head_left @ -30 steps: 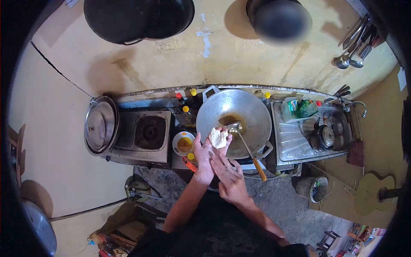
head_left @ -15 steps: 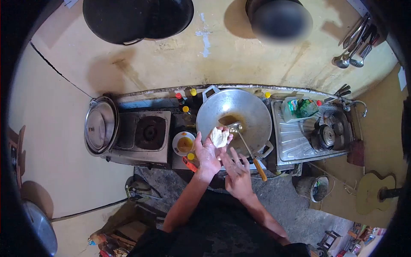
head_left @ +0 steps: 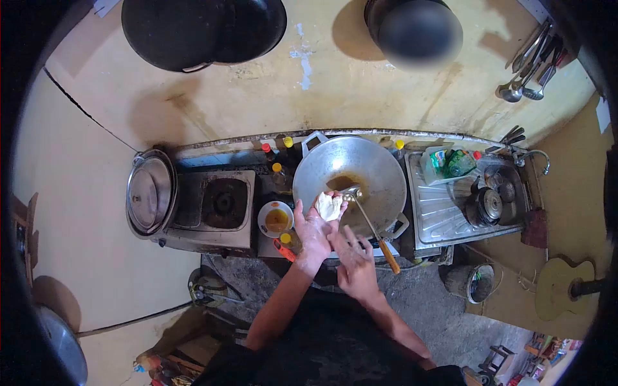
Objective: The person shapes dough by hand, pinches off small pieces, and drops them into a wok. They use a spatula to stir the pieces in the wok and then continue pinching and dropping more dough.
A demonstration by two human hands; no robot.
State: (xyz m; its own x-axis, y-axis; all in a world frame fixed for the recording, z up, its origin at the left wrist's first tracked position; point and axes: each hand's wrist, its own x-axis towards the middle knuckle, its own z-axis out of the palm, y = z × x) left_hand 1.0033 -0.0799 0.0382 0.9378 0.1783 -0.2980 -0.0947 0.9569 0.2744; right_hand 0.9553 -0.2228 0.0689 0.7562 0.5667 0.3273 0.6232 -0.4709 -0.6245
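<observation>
- Dough point(head_left: 329, 206) lies on your left hand point(head_left: 313, 234), its thumb and fingers apart.
- Your right hand point(head_left: 356, 262) is just beside it, fingers spread; touching, I cannot tell.
- Beyond your hands sits the wok point(head_left: 380, 168); left of them, the bowl point(head_left: 263, 222).

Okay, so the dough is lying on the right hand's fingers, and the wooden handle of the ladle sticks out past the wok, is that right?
Not quite: the dough lies on the left hand, as the head view shows. The wooden handle of the ladle does stick out past the wok.
</observation>
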